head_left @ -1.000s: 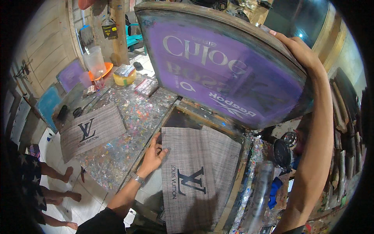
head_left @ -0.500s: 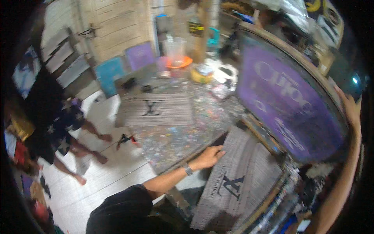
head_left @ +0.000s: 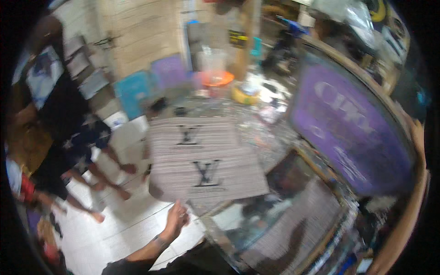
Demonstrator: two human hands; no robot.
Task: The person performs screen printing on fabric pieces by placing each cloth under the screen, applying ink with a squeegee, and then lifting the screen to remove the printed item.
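Note:
My left hand [head_left: 176, 221], with a watch on its wrist, is low at the near edge of a striped grey sheet [head_left: 238, 176] printed with a dark emblem. Its index finger points up toward that edge, the others are partly curled, and no grip on the sheet shows. The sheet lies over the near part of a similar printed sheet [head_left: 220, 128] on the paint-spotted table. At the right, my right hand [head_left: 416, 137] grips the outer edge of a raised purple printing screen [head_left: 337, 121] with a wooden frame. Below the screen, another striped sheet [head_left: 286, 233] lies on the printing bed, partly in shadow.
An orange dish [head_left: 219, 79] with a clear container and a yellow tub [head_left: 244, 95] stand at the table's back. Teal [head_left: 132, 91] and purple [head_left: 168, 68] panels lean behind. People in dark clothes [head_left: 68, 101] stand at the left on the white tiled floor [head_left: 121, 213].
My left hand has moved left and down. The near printed sheet has gone from the printing bed to the table, uncovering the striped sheet beneath. My right hand still holds the screen up.

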